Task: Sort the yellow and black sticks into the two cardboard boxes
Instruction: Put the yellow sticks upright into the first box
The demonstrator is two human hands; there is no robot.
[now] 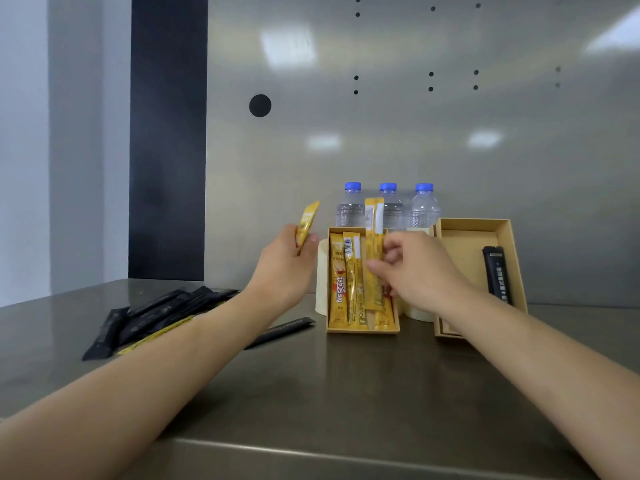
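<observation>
My left hand [287, 261] grips one yellow stick [307, 223] upright, just left of the left cardboard box [362, 329]. That box holds several yellow sticks [337, 289] lying lengthwise. My right hand [415, 268] pinches another yellow stick [374, 237] over the box, its top end raised. The right cardboard box [460, 244] holds one black stick [498, 273]. A pile of black sticks [152, 317] lies on the table at the left, with a yellow stick [156, 336] among them. One more black stick [284, 330] lies beside my left forearm.
Three water bottles with blue caps [388, 206] stand behind the boxes against a metal wall. A white roll [420, 311] sits between the two boxes. The steel table [346, 393] has its front edge near me.
</observation>
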